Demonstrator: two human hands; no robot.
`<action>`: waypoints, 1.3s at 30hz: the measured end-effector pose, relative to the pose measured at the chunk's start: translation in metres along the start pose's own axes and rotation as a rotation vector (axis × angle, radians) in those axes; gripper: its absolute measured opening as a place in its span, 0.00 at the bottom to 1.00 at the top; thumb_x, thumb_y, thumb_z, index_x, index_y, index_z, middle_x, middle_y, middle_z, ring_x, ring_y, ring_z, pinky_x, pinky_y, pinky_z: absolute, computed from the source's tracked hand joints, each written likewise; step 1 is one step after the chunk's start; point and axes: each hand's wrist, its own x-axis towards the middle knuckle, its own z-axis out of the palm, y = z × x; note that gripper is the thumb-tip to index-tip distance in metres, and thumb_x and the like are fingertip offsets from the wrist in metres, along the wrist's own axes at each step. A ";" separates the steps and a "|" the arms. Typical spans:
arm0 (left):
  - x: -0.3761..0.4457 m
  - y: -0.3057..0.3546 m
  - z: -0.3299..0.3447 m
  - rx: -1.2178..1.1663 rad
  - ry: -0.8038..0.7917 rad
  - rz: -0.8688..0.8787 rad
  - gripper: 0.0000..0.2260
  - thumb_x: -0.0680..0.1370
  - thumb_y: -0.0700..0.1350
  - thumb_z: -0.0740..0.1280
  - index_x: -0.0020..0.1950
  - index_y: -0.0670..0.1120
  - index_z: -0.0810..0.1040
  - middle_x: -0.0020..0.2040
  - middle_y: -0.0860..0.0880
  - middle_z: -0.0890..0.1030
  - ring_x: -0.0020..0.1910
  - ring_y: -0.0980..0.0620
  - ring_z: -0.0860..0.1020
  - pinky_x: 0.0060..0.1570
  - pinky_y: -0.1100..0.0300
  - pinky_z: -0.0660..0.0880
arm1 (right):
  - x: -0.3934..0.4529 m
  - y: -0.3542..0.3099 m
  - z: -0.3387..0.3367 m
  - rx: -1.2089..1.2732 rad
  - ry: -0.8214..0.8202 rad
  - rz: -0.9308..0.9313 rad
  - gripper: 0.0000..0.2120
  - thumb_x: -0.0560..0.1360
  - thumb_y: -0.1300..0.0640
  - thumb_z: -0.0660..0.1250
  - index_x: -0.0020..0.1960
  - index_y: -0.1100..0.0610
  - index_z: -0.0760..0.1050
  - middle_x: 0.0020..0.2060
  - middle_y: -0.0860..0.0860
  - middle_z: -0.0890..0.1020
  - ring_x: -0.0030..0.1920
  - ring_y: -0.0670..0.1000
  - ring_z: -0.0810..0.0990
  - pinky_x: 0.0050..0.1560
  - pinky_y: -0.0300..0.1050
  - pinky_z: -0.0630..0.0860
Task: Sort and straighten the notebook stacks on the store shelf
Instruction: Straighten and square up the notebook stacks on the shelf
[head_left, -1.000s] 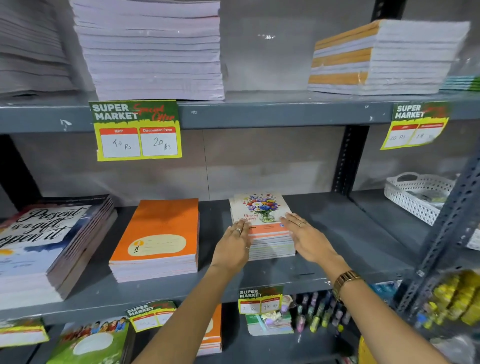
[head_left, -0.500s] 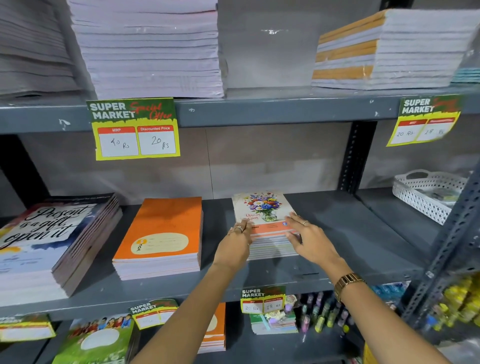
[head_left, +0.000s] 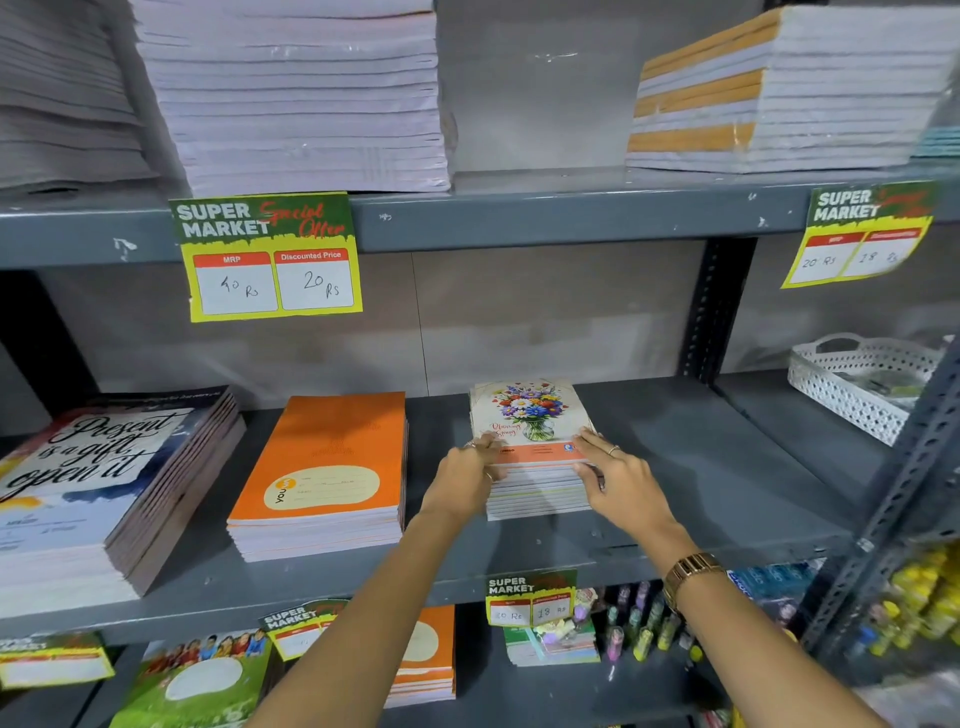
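Observation:
A small stack of flower-cover notebooks (head_left: 530, 415) sits on the grey middle shelf (head_left: 701, 467). My left hand (head_left: 462, 478) presses against the stack's left side, fingers curled over its top front edge. My right hand (head_left: 621, 480) clasps the right side, fingers on the top cover, thumb on the page edges. To the left lie an orange notebook stack (head_left: 324, 467) and a tilted stack of "Present is a gift" notebooks (head_left: 88, 483).
The upper shelf holds tall white paper stacks (head_left: 296, 93) and orange-banded ones (head_left: 779, 93). A white perforated basket (head_left: 862, 384) stands at the right. Price tags (head_left: 270, 257) hang from shelf edges. Pens and more notebooks fill the lower shelf (head_left: 634, 629). A metal upright (head_left: 904, 499) rises at right.
Both hands have closed in tighter on the flower stack's sides, and the view has shifted slightly closer. The other stacks have not moved.

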 end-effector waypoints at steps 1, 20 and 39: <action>0.000 0.000 0.000 -0.030 0.015 -0.001 0.20 0.78 0.36 0.62 0.69 0.46 0.68 0.70 0.43 0.72 0.67 0.45 0.71 0.68 0.52 0.65 | 0.000 0.000 0.000 0.003 0.000 0.001 0.17 0.76 0.60 0.64 0.65 0.58 0.73 0.67 0.55 0.73 0.67 0.57 0.72 0.66 0.56 0.71; -0.012 0.005 0.010 -0.008 0.091 -0.038 0.20 0.79 0.40 0.60 0.71 0.48 0.65 0.71 0.47 0.71 0.63 0.46 0.75 0.63 0.52 0.72 | 0.000 0.000 -0.007 0.060 -0.016 -0.019 0.15 0.77 0.61 0.64 0.64 0.57 0.74 0.66 0.53 0.75 0.69 0.52 0.69 0.71 0.47 0.66; -0.016 0.006 0.016 -0.210 0.221 -0.135 0.18 0.77 0.34 0.62 0.66 0.45 0.72 0.59 0.42 0.80 0.52 0.45 0.80 0.58 0.52 0.76 | 0.004 -0.001 -0.009 0.147 -0.064 0.095 0.18 0.76 0.63 0.65 0.65 0.57 0.72 0.67 0.51 0.74 0.66 0.53 0.74 0.68 0.43 0.64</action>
